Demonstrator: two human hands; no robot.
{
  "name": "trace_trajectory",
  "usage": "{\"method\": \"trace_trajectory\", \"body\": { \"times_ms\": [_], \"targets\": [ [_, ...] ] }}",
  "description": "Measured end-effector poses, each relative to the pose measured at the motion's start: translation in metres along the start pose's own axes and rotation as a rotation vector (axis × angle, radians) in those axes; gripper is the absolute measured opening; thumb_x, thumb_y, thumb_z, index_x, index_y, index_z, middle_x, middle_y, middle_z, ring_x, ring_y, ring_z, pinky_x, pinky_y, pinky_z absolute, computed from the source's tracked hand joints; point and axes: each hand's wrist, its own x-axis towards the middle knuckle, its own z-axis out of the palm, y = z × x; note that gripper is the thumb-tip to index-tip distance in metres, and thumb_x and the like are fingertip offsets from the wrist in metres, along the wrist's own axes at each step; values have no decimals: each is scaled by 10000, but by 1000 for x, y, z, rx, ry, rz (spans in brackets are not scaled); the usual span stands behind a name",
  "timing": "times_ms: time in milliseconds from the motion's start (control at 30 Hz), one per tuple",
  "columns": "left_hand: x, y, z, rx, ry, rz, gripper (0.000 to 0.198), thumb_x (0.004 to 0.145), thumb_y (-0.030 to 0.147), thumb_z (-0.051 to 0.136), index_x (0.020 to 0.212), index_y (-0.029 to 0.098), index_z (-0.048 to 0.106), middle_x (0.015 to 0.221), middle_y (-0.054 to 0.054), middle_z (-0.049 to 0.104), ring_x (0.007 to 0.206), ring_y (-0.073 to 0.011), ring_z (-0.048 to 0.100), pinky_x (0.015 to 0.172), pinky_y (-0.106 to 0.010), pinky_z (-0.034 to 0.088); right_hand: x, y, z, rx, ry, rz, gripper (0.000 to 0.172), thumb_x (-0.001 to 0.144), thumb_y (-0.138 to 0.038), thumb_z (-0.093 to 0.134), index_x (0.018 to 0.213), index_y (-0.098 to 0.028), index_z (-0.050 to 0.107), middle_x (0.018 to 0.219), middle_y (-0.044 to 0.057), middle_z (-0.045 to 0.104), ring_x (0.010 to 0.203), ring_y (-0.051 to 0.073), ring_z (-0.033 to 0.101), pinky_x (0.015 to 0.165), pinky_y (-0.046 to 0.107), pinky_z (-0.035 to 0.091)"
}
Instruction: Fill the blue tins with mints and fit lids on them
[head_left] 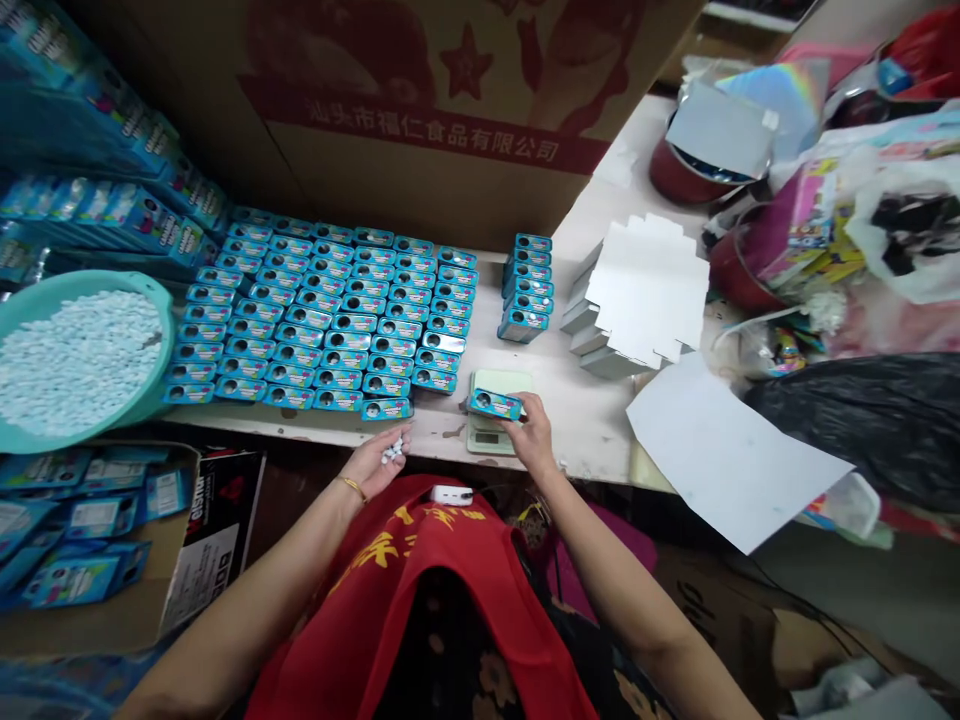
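Note:
My left hand (379, 462) is cupped round several small pale candies (391, 451), just in front of the table's near edge. In my right hand (534, 436) is a small blue candy box (495, 403), gripped at its right end. That box is over a pale green kitchen scale (491, 440); whether it rests on the scale I cannot tell. To the left, many matching blue boxes (349, 350) stand in close rows. A shorter row of blue boxes (523, 323) stands behind and right of the scale.
A turquoise basin (161, 375) heaped with pale candies is at the left. Below it, a carton (176, 560) holds blue packets. White card blanks (649, 285) are stacked right, near a loose white sheet (731, 450). A large cardboard box (420, 190) stands behind.

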Motion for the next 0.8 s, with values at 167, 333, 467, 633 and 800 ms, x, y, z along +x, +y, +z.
{"method": "trace_trajectory", "body": {
  "times_ms": [167,333,467,633,800],
  "targets": [
    [-1,-6,4,23,-66,-37,185,754,74,518,928,69,579,687,-57,564,567,-80,538,419,-141,398,-1,17,-27,20,-70,12,474,692,-316,594,1129,-208,446,1071,77,451,988,192,469,783,347,456],
    [-2,-10,0,2,-86,-87,200,764,106,508,950,64,570,738,-82,588,609,-110,562,459,-181,444,-1,4,-56,-36,-41,-7,652,711,-352,592,1280,-258,288,1206,89,407,1080,200,421,881,396,390],
    [-3,-9,-8,-19,-70,-103,204,767,102,486,951,60,563,744,-96,594,620,-126,569,469,-203,461,2,4,-73,-29,91,39,491,750,-366,544,1205,-251,399,1149,73,444,1000,181,469,833,380,417],
    [-7,-8,-17,-36,-78,-71,240,760,75,469,985,56,550,754,-101,591,651,-140,575,485,-217,476,4,7,-79,-60,172,5,416,751,-365,542,1141,-236,474,1093,65,470,932,171,494,823,379,416],
    [-9,-6,-19,-39,-70,-60,264,756,56,453,1005,59,542,773,-105,587,657,-139,574,490,-216,480,5,0,-75,-84,147,-23,424,735,-377,561,1129,-236,488,1097,71,471,941,180,490,812,375,423]
  ]
}}
